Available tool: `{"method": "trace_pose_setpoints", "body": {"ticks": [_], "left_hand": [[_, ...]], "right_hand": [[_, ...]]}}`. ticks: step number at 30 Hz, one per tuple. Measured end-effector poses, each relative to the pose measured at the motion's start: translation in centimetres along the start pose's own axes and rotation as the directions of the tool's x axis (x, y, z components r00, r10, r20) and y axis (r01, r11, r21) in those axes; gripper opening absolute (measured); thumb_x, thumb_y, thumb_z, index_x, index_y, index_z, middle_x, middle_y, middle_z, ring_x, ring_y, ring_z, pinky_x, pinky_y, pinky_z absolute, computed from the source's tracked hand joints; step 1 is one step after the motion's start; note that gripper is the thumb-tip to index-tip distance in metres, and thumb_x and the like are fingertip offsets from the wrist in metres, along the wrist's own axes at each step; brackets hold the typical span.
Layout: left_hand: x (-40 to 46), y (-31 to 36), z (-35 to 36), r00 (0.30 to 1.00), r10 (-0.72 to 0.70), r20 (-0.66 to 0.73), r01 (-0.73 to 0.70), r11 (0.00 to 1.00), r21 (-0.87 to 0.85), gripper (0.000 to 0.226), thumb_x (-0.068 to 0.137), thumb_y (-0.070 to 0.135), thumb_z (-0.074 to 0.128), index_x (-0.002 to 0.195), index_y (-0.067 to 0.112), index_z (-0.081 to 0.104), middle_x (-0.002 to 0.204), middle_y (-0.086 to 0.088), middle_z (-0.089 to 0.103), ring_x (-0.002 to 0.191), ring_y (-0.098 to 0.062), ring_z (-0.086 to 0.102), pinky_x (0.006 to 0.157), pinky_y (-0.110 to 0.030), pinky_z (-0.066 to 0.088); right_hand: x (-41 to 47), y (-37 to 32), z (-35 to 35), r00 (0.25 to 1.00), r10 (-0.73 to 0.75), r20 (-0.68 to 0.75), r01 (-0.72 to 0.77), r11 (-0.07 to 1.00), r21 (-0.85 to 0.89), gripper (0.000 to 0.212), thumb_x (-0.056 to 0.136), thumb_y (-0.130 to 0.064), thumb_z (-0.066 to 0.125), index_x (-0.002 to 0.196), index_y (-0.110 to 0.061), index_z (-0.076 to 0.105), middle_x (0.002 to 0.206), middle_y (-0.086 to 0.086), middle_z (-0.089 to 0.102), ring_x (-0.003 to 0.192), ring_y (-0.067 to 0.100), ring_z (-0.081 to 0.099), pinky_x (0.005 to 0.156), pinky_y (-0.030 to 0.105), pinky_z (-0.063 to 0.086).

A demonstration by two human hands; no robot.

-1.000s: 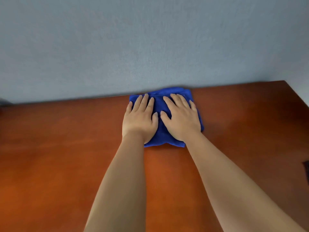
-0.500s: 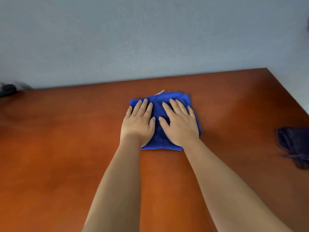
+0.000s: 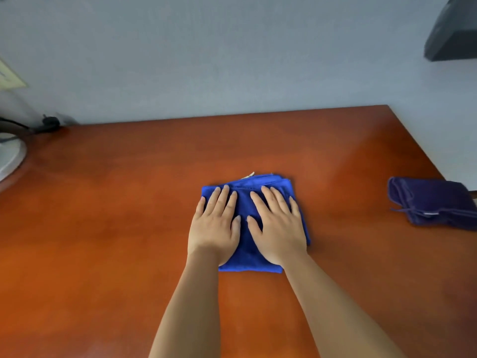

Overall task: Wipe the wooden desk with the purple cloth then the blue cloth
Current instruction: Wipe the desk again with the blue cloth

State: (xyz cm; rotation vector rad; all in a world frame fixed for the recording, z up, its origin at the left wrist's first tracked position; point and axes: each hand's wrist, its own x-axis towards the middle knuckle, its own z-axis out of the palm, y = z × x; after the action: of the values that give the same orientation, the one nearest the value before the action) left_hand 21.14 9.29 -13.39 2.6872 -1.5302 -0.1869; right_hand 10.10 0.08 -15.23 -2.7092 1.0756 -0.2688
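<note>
Pressing flat with fingers straight and slightly spread, the left hand [image 3: 214, 228] lay palm-down on the left half of the folded bright blue cloth [image 3: 244, 202], while the right hand [image 3: 278, 228] lay the same way on its right half, the two thumbs nearly meeting over the middle. Neither hand curled round the fabric. The blue cloth was a thick, soft-looking square of several layers, its far edge showing stacked folds and a small pale tag, and it sat on the middle of the smooth, glossy reddish-brown wooden desk [image 3: 116, 241], well short of the far edge. Both bare forearms reached in from the near side.

Well apart to the right, near the desk's right edge, lay the crumpled dark purple cloth [image 3: 433, 202], loosely bunched, with a stitched hem and a thin pale strip showing. At the far left a rounded pale object [image 3: 10, 156] stood on the desk with a dark cable [image 3: 49, 122] behind it. A plain grey-blue wall [image 3: 232, 60] rose behind, and a dark boxy shape [image 3: 454, 32] hung at the upper right corner.
</note>
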Motion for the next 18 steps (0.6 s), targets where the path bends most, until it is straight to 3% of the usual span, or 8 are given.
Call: {"method": "trace_pose_setpoints", "body": {"ticks": [3,9,14,18], "left_hand": [[3.0,-0.4,-0.4,1.000,-0.023,0.003,0.023,0.999,-0.024,0.056,0.101,0.037,0.014,0.153,0.022,-0.001,0.160,0.005,-0.010,0.146,-0.011,-0.013,0.119,-0.035,-0.008],[11.0,-2.2,-1.0,1.000,-0.016,-0.009,0.016,1.000,-0.009,0.056,0.101,0.036,0.015,0.153,0.021,0.001,0.161,0.004,-0.007,0.147,-0.012,-0.011,0.120,-0.036,-0.006],[16.3,-3.4,-1.6,1.000,0.003,-0.015,-0.003,1.000,-0.004,0.056,0.101,0.037,0.016,0.153,0.021,0.002,0.161,0.003,-0.006,0.147,-0.012,-0.010,0.120,-0.035,-0.007],[18.3,-3.8,-1.9,1.000,0.012,-0.015,-0.012,1.000,-0.003,0.055,0.101,0.036,0.016,0.153,0.021,0.003,0.161,0.004,-0.004,0.147,-0.012,-0.008,0.120,-0.035,-0.006]], "right_hand": [[3.4,0.0,0.1,1.000,-0.011,0.002,0.011,1.000,0.015,0.068,0.085,-0.049,0.017,0.143,-0.024,0.043,0.152,0.002,0.035,0.142,0.018,0.028,0.116,0.047,0.020],[11.4,0.2,0.6,1.000,0.000,0.004,0.000,1.000,0.002,0.077,0.080,-0.051,0.004,0.148,-0.026,0.032,0.157,-0.001,0.025,0.145,0.015,0.017,0.118,0.044,0.011],[16.5,0.7,0.8,0.999,0.033,0.039,-0.032,0.999,-0.034,0.056,0.098,-0.044,0.027,0.150,-0.028,0.023,0.159,-0.003,0.016,0.147,0.013,0.009,0.119,0.042,0.005],[18.2,0.9,0.8,0.998,0.040,0.056,-0.038,0.999,-0.037,0.055,0.099,-0.042,0.026,0.152,-0.028,0.018,0.160,-0.003,0.012,0.147,0.012,0.005,0.119,0.041,0.003]]}}
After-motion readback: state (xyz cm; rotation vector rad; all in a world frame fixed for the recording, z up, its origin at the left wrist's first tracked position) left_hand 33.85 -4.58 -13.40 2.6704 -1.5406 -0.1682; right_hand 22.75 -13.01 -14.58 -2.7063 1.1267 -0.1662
